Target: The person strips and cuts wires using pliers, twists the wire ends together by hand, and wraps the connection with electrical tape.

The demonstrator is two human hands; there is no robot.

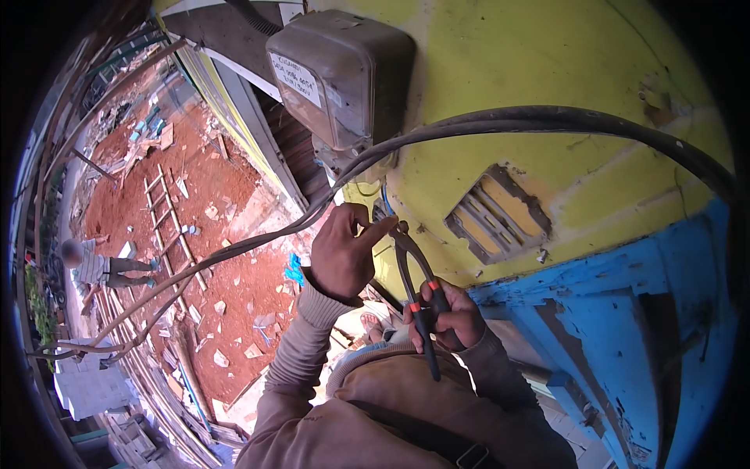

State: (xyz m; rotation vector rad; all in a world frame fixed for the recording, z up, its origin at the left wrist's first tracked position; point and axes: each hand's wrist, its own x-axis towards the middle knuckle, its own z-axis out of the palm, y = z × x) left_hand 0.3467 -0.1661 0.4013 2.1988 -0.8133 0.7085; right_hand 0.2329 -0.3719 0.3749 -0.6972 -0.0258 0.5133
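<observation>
My right hand [451, 319] is wrapped around the handles of a pair of cutting pliers [408, 270], dark metal with black grips and red bands. The handles are spread somewhat apart, and the jaws point up toward the yellow wall. My left hand [344, 248] is closed in a pinch, its fingertips right beside the jaws. A thin blue wire [385, 198] comes down from below the electricity meter [344, 78] to those fingertips, which partly hide its end. The meter has a dusty clear cover and a handwritten label.
A thick black cable [500, 119] arches across in front of the wall and over my left wrist. A vent block [500, 213] is set in the yellow wall, above peeling blue boards [594, 313]. At left, red soil carries rubble, a wooden ladder [173, 219] and a person [109, 266].
</observation>
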